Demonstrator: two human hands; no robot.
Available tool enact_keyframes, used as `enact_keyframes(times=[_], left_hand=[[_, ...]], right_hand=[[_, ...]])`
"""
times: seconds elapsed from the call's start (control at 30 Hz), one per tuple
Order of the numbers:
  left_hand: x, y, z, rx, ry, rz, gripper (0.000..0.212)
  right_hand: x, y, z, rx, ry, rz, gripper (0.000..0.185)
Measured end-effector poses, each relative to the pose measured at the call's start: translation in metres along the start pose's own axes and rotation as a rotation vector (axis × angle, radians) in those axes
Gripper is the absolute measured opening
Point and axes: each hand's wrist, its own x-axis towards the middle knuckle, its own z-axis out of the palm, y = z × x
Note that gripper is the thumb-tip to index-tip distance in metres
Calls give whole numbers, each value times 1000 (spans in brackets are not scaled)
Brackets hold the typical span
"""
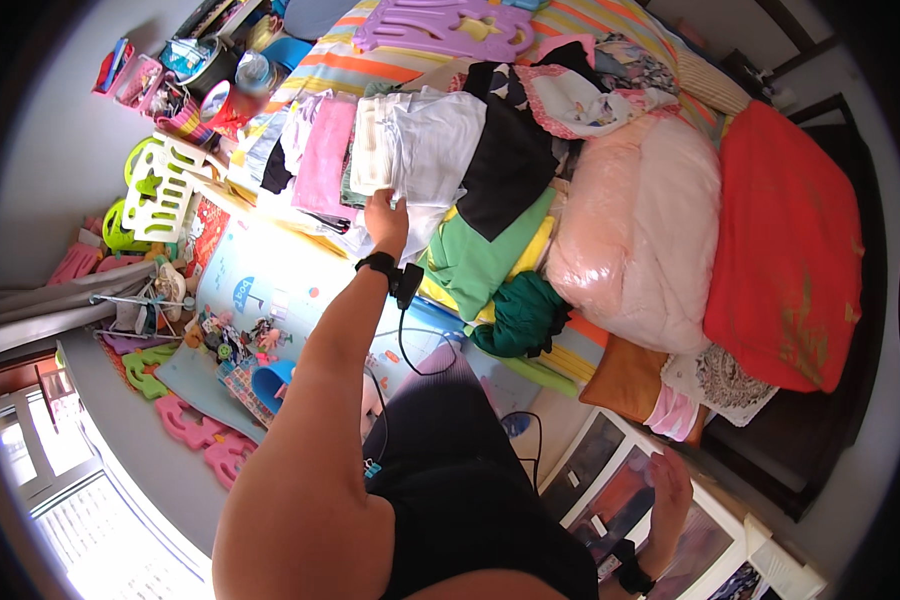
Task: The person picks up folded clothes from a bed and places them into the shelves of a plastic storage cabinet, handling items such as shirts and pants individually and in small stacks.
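Observation:
My left hand point(385, 221) touches the lower edge of a folded cream garment point(375, 146), which lies on a spread white garment point(439, 142) on the bed; whether the fingers grip the cloth is unclear. Just left are a folded pink cloth point(324, 154) and other folded clothes. To the right lie a black garment point(506, 165), a light green garment point(484, 255) and a bunched dark green garment point(521, 319). My right hand point(669, 484) hangs at the lower right, fingers slightly bent, nothing visible in it, in front of a white drawer cabinet.
A plastic-wrapped pale pink bundle point(637, 232) and a large red bag point(787, 255) sit at the bed's right side. A purple plastic panel point(442, 28) lies at the top. Toys and a blue container point(270, 384) are on the play mat point(270, 270). Cables hang near my legs.

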Motion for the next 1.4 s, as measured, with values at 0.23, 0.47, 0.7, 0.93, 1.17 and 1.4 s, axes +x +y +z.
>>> enact_keyframes(times=[0.23, 0.47, 0.7, 0.93, 1.17, 1.4], left_hand=[[49, 34, 29, 27, 30, 72, 57], [68, 51, 64, 186, 27, -66, 58], [76, 78, 27, -52, -308, -67, 56], [-29, 147, -49, -826, -875, -289, 57], [-91, 142, -48, -1041, -1440, -643, 67], [-58, 38, 63, -557, -931, -330, 40]], right_hand=[[75, -50, 68, -183, -257, 52, 34], [125, -72, 118, -241, -400, 19, 34], [182, -52, 181, 30, -579, 51, 37], [227, -39, 251, 432, -652, 223, 51], [206, -24, 240, 689, -355, 337, 53], [182, 4, 185, 697, -100, 333, 50]])
